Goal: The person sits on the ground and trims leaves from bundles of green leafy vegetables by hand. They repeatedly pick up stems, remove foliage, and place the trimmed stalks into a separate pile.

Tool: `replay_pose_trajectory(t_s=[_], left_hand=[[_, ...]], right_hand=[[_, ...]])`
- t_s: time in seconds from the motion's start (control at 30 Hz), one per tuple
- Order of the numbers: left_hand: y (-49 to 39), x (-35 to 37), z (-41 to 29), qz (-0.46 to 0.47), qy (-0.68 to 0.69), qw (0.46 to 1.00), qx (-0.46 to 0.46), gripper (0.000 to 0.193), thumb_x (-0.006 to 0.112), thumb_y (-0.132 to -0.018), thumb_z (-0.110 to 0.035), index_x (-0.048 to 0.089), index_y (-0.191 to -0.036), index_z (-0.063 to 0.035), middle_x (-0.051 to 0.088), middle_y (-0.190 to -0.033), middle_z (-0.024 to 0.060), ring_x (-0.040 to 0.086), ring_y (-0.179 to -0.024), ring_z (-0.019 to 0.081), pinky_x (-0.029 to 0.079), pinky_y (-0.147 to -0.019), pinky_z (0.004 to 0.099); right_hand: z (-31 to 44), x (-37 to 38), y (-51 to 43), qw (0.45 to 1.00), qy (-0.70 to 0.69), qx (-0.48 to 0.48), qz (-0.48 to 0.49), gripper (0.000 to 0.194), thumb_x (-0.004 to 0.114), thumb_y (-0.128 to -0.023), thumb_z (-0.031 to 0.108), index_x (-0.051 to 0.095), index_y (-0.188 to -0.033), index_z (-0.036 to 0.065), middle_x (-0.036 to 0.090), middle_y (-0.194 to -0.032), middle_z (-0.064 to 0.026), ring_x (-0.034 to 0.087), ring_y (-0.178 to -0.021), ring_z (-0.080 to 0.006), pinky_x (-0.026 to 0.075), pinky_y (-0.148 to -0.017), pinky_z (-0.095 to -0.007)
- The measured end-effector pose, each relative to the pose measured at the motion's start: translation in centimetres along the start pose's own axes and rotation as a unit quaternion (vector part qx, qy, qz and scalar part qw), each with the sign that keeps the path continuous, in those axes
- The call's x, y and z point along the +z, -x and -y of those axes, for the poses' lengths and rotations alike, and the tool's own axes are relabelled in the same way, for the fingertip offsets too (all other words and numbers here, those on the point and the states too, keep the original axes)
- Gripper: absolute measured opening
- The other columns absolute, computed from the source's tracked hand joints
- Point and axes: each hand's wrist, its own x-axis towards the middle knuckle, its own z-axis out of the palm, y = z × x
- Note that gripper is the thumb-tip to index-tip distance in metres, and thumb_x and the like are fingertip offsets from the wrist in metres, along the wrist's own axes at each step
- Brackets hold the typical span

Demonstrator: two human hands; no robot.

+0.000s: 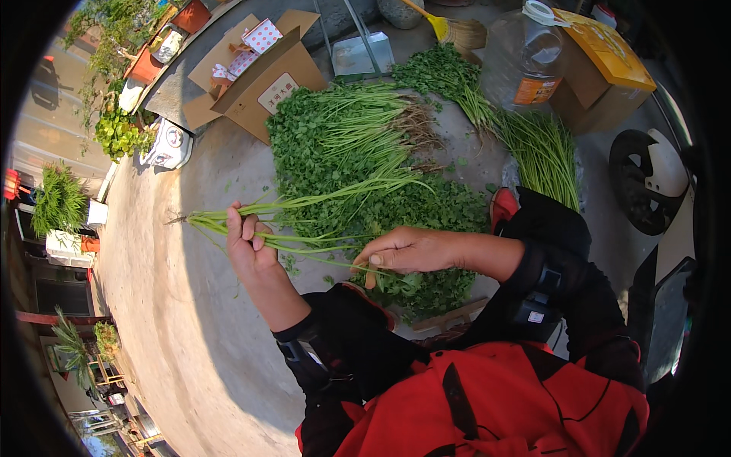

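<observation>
My left hand (pixel 251 245) grips a small bunch of Chinese celery (pixel 208 219) near its base, with the thin roots pointing left. Its green stalks fan out rightward over a large pile of celery (pixel 325 137) on the ground. Fingers and thumb of my right hand (pixel 402 249) close on a lower stalk of that bunch, near its leafy end; the fingertips are partly hidden. Beneath the right hand lie loose celery leaves (pixel 434 288), between my two red shoes. Brown roots (pixel 420 125) of the piled plants face right.
Bare-looking stalks (pixel 539 157) lie on plastic at the right, below a clear plastic jug (pixel 522 57). More leafy celery (pixel 437 68) is behind. An open cardboard box (pixel 257 97), a metal dustpan (pixel 362 54) and a yellow broom (pixel 457 31) stand at the back. A wheel (pixel 634 188) is far right.
</observation>
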Motion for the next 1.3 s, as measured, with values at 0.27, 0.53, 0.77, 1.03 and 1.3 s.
replay_pose_trajectory(t_s=[0.27, 0.53, 0.77, 1.03, 1.3], left_hand=[[0.3, -1.0, -2.0, -0.002, 0.045, 0.998, 0.032, 0.015, 0.056, -0.093, -0.016, 0.054, -0.097, -0.0021, 0.043, -0.064, -0.0019, 0.034, -0.044, 0.0029, 0.025, -0.032, 0.0163], [0.0, -1.2, -1.9, -0.009, 0.044, 0.999, 0.023, 0.015, 0.056, -0.093, -0.016, 0.053, -0.097, -0.0020, 0.041, -0.062, -0.0017, 0.034, -0.046, 0.0033, 0.026, -0.033, 0.0165], [-0.4, -1.8, -2.0, -0.014, 0.087, 0.996, 0.022, 0.014, 0.056, -0.093, -0.015, 0.053, -0.097, -0.0019, 0.040, -0.061, -0.0019, 0.035, -0.047, 0.0037, 0.026, -0.033, 0.0166], [0.0, 0.5, 0.7, -0.020, 0.019, 1.000, 0.009, 0.015, 0.057, -0.092, -0.017, 0.053, -0.097, -0.0035, 0.039, -0.059, -0.0024, 0.033, -0.045, 0.0046, 0.026, -0.034, 0.0173], [-0.2, 1.0, 0.8, -0.040, -0.006, 0.999, 0.021, 0.015, 0.058, -0.092, -0.019, 0.053, -0.097, -0.0049, 0.038, -0.057, -0.0028, 0.030, -0.044, 0.0046, 0.025, -0.035, 0.0180]], right_hand=[[0.5, -0.6, 1.5, 0.996, 0.055, 0.033, 0.057, 0.021, 0.045, -0.090, 0.006, 0.061, -0.102, 0.000, 0.060, -0.077, -0.0019, 0.055, -0.068, -0.0114, 0.045, -0.067, -0.0282], [-1.1, -0.4, 1.5, 0.957, 0.286, -0.029, 0.047, 0.006, 0.055, -0.081, 0.005, 0.059, -0.084, 0.005, 0.062, -0.082, -0.0078, 0.057, -0.063, -0.0223, 0.045, -0.059, -0.0356], [2.5, -1.3, 2.3, 0.857, 0.441, -0.167, -0.207, 0.011, 0.060, -0.080, 0.007, 0.057, -0.090, 0.006, 0.053, -0.077, -0.0106, 0.057, -0.069, -0.0282, 0.045, -0.057, -0.0359], [1.9, -0.2, -0.2, 0.898, 0.377, -0.088, -0.209, 0.022, 0.065, -0.079, 0.017, 0.053, -0.095, 0.007, 0.059, -0.087, -0.0109, 0.060, -0.077, -0.0340, 0.046, -0.063, -0.0457], [-0.1, 0.3, -0.5, 0.872, 0.455, -0.083, -0.161, 0.021, 0.060, -0.080, 0.009, 0.053, -0.099, 0.005, 0.059, -0.084, -0.0133, 0.059, -0.079, -0.0371, 0.046, -0.064, -0.0463]])
